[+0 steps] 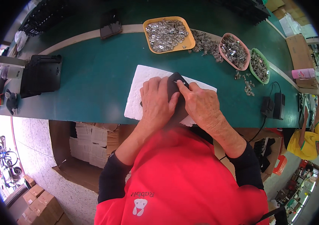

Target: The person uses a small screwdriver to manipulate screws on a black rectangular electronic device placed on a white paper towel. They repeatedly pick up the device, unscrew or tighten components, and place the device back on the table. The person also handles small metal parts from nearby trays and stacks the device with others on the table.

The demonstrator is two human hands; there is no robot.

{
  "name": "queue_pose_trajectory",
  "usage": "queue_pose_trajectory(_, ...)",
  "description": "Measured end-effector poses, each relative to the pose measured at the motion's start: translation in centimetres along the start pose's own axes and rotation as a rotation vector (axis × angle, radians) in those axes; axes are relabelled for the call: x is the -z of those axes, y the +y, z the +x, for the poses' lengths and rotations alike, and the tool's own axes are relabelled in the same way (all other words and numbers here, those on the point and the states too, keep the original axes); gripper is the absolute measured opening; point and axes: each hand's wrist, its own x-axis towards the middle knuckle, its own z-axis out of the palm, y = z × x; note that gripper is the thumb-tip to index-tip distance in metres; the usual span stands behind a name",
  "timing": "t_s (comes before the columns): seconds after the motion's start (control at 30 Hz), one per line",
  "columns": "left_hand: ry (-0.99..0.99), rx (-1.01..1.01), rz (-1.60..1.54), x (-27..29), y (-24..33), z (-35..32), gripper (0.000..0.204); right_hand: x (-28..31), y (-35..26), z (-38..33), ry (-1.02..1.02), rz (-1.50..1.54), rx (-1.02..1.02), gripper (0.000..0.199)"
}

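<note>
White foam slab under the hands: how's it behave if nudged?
The white slab is probably light for its size, given its grainy foam look. Likely fairly stiff: its edges look straight. Unlikely to roll or tip, lying flat on the green tabletop.

- Head view: from above left hand (155,99) and right hand (203,103), facing down.
- Fairly near; wide fisheye, edges bending.
- Table (92,82) beyond hands, red shirt (189,176) behind them.
</note>
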Motion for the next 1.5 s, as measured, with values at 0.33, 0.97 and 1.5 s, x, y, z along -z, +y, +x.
queue_pose_trajectory(0.33, 0.009, -0.005, -0.026, 0.1, -0.1, 0.0, 0.051, 0.0, 0.0, -0.3, 0.006, 0.028, -0.016, 0.041)
queue_pose_trajectory(0.97, 0.009, 0.037, -0.052, -0.5, -0.3, 0.1, 0.045, 1.4, -2.0, 1.6, -0.140, -0.311, 0.255, 0.033)
queue_pose_trajectory(1.5, -0.285, 0.134, -0.550, -3.0, -5.7, 4.1, 0.050, 0.8, -2.8, 3.5, -0.116, -0.250, 0.192, 0.016)
